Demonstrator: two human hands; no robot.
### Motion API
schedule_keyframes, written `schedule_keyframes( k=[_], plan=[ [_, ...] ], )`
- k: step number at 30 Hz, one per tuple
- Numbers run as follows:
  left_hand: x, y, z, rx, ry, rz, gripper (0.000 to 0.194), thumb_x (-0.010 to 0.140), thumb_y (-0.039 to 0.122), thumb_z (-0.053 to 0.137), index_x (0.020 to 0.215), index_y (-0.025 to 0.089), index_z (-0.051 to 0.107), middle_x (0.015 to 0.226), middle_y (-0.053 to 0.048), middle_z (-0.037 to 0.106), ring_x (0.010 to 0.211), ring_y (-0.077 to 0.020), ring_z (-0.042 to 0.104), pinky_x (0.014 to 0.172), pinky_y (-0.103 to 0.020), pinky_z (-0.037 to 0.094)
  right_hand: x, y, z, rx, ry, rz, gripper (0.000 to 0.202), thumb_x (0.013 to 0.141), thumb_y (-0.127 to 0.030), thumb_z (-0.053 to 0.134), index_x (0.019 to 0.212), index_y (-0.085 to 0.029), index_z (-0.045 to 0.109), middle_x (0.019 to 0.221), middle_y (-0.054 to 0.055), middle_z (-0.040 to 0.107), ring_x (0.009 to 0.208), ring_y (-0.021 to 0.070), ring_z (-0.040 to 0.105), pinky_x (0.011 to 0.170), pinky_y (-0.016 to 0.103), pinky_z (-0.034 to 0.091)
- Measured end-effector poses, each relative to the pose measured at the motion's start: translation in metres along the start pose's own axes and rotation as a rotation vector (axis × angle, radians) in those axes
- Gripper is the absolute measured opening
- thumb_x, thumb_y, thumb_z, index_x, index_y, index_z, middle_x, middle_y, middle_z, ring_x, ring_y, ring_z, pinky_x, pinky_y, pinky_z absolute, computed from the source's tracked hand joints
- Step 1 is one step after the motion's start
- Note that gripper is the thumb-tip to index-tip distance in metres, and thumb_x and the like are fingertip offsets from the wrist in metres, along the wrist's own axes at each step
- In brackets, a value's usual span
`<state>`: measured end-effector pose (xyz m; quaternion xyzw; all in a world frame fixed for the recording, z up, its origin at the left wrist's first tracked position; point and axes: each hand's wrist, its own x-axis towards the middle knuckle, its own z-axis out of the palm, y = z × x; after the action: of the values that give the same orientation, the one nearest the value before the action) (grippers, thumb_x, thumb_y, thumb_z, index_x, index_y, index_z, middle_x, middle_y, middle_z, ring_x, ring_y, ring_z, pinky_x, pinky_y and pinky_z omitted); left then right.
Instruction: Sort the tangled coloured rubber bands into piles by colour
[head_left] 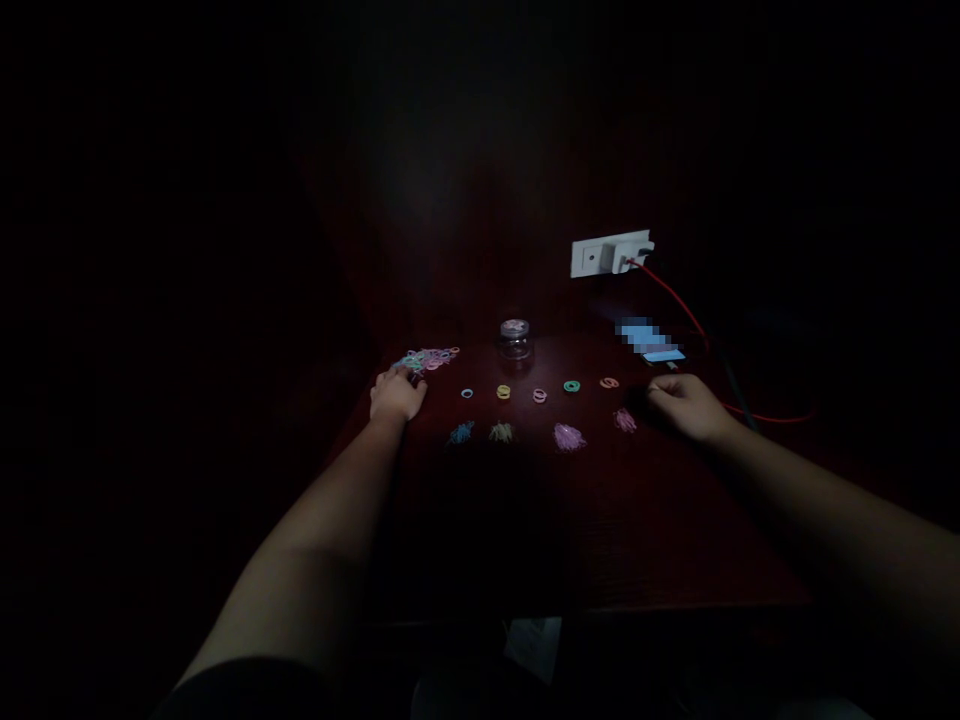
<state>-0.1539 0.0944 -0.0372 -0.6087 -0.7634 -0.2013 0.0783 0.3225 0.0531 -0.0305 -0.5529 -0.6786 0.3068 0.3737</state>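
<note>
My left hand (399,396) rests on the table at the near edge of a mixed pile of colored elastic hair bands (435,358). Its fingers are apart, and I see nothing held in them. On the right, my right hand (688,406) is closed like a fist near the table's right side; whatever it may hold is hidden. Between the hands runs a row of larger bands: blue (466,394), yellow (503,392), pink (539,396), green (571,386) and orange (609,383). Nearer lie small heaps of thin bands, blue (461,433), pale yellow (502,432), purple (569,438) and pink (625,420).
A clear lidded jar (515,340) stands behind the row. At the back right lies a lit phone (664,354). A red cable (675,292) hangs from a charger in the white wall socket (592,257). The dark red table (585,540) ends at its front edge; surroundings are very dark.
</note>
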Motion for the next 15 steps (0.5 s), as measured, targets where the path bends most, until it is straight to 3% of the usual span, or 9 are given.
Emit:
schedule_keyframes(
  k=[9,15],
  plan=[
    [-0.0007,-0.0021,0.0016,-0.084,0.097,0.041,0.038,0.081,0.032,0.055,0.115,0.015,0.063,0.12,-0.014,0.06,0.112,-0.0259,0.056,0.1,-0.034,0.043,0.0005,0.0027,-0.0005,-0.016,0.003,0.009,0.022,0.07,-0.034,0.052,0.056,-0.018,0.046,0.046,-0.002,0.044,0.042,0.0089,0.038,0.043,0.023,0.027],
    [-0.0027,-0.0058,-0.0007,-0.145,0.158,0.037,0.031,0.082,0.022,0.052,0.109,0.018,0.068,0.114,-0.01,0.064,0.103,-0.0227,0.06,0.096,-0.031,0.044,0.0005,0.0024,-0.0001,-0.005,-0.005,0.018,0.022,0.073,-0.032,0.049,0.057,-0.017,0.045,0.046,-0.002,0.043,0.042,0.0086,0.038,0.044,0.024,0.026]
  ],
)
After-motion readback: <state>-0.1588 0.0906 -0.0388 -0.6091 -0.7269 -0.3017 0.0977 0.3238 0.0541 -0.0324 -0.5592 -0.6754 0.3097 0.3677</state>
